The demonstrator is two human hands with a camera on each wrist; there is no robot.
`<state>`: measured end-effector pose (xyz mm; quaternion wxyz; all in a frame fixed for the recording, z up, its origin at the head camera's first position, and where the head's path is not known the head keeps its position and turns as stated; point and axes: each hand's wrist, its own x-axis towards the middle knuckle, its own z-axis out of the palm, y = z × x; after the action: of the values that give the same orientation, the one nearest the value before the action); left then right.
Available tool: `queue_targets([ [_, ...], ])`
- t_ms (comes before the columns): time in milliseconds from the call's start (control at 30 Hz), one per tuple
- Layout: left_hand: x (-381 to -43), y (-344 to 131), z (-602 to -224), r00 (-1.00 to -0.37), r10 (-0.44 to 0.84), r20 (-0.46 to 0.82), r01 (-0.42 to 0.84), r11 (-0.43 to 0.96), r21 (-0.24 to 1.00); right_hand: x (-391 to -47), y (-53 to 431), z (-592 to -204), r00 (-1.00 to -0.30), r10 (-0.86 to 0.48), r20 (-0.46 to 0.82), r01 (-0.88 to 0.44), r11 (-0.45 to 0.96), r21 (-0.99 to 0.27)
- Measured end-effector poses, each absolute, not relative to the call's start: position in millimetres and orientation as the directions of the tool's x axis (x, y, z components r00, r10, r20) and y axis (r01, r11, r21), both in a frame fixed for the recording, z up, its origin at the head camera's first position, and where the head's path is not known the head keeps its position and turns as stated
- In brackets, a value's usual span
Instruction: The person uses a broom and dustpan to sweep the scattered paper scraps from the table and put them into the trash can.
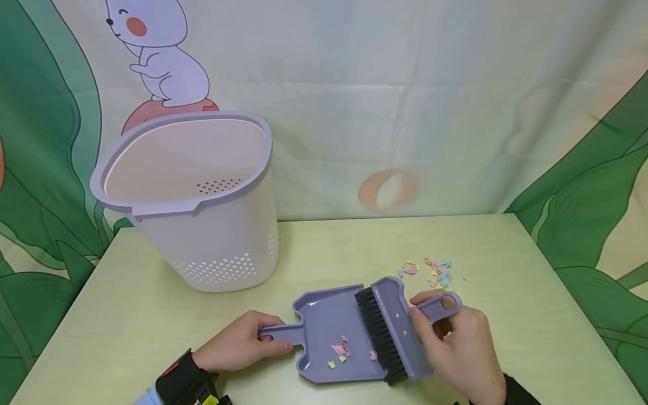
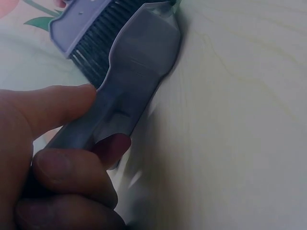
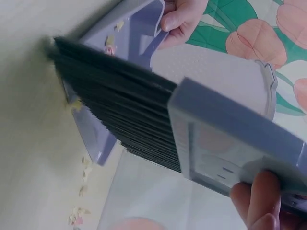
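Observation:
My left hand point(image 1: 248, 341) grips the handle of a purple dustpan point(image 1: 324, 315) that lies on the table, its wide mouth facing right. In the left wrist view, thumb and fingers wrap that handle. A few pink and yellow paper scraps point(image 1: 340, 350) sit in the pan. My right hand point(image 1: 458, 343) pinches a purple hand brush point(image 1: 397, 326) near its looped handle. Its black bristles point(image 3: 115, 103) point left and overlap the pan's mouth. More pink, blue and yellow paper scraps point(image 1: 439, 272) lie on the table behind the right hand.
A tall pale bin point(image 1: 228, 236) with a purple rim and perforated sides stands at the back left of the table point(image 1: 526, 281). Behind the table hangs a printed curtain point(image 1: 455, 112) with leaves and a cartoon animal.

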<state>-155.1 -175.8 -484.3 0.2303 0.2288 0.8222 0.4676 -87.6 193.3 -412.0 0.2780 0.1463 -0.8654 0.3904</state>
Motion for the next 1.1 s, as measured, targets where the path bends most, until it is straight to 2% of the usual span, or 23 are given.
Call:
queue_targets([
  [133,-155.6,-175.4,-485.2,-0.796,0.584,-0.157,0.167,0.463,0.870,-93.9,200.5,-410.9,-0.740,-0.005,0.672,-0.518,0.642,-0.565],
  [367,-158.0,-174.6,-485.7,-0.842,0.522,-0.134,0.167,0.489,0.856,-105.7,213.0,-412.4,-0.685,-0.015,0.728,-0.511,0.723,-0.465],
  [633,-159.0,-174.1,-488.9,-0.847,0.515,-0.132,0.169,0.496,0.851,-111.2,208.9,-429.7,-0.611,-0.226,0.759,-0.552,0.809,-0.204],
  [800,-158.4,-173.2,-489.3,-0.847,0.514,-0.135,0.164,0.494,0.854,-110.5,200.7,-439.6,-0.568,-0.347,0.746,-0.579,0.813,-0.063],
  [900,-158.0,-172.8,-488.2,-0.844,0.522,-0.126,0.171,0.484,0.858,-107.6,196.9,-443.4,-0.571,-0.382,0.727,-0.596,0.802,-0.047],
  [1100,-157.3,-172.8,-486.2,-0.843,0.523,-0.126,0.163,0.472,0.866,-98.9,187.6,-442.8,-0.588,-0.382,0.713,-0.653,0.745,-0.139],
])
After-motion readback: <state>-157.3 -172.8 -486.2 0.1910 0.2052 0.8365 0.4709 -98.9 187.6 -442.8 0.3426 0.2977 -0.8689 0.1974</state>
